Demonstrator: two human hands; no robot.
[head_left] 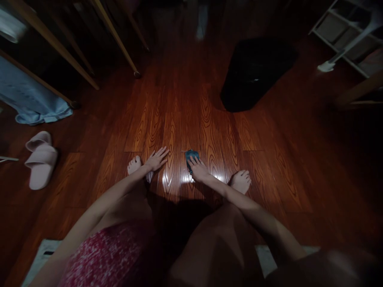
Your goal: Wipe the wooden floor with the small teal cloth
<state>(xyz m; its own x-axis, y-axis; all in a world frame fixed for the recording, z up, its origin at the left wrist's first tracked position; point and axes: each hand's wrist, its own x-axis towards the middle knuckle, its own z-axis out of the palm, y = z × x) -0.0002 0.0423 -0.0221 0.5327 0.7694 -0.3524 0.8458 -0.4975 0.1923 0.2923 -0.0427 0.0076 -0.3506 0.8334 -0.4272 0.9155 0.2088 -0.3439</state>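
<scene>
My left hand (156, 159) is stretched toward the floor beside my left foot, with its fingers spread and nothing in them. Under that wrist a small pale piece (149, 177) shows, too dim to make out. To the right, my right hand (198, 169) lies flat with fingers extended over a small dark teal piece that looks like folded cloth (192, 154). The fingers cover part of this piece, which rests on the glossy wooden floor (170, 131). My bare feet stand on either side of the hands.
A black bin-like container (254, 75) stands ahead to the right. Pink slippers (43, 165) lie at the left, near hanging light-blue fabric (38, 99). Wooden legs (119, 40) rise at the upper left. A white shelf rack (341, 32) is at the upper right.
</scene>
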